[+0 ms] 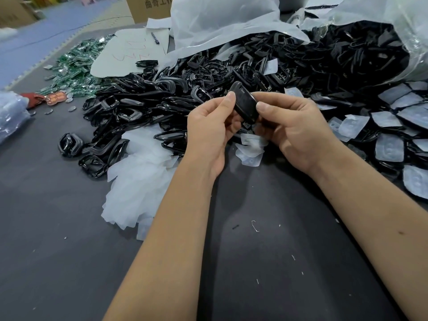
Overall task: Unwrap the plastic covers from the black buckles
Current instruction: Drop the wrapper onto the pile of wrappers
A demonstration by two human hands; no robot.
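Both hands are up over the bench working one black buckle (246,103) between them. The left hand (208,133) has its grip closed on the buckle's left edge, thumb on top and fingers curled behind. The right hand (294,128) pinches the right side the same way, thumb pressed onto the face. The buckle sits tilted, held up in the air just above the heap, and honestly I can't tell whether its plastic cover is on or off, it's too shiny and small.

Right behind the hands there's a huge pile of black buckles (185,89) spilling out of a big clear plastic bag (222,22) at the back. Off to the right a bunch of buckles with pale covers (389,147) on them lie face up, packed close together. Below the left hand, a drift of loose whitish plastic covers (141,179) sits on the dark bench (58,251), touching the edge of the buckle pile.

Further left there's a heap of green tags (74,68), a grey card sheet (129,52) with a pen (155,38) on it, and a cardboard box (150,8) at the far back.
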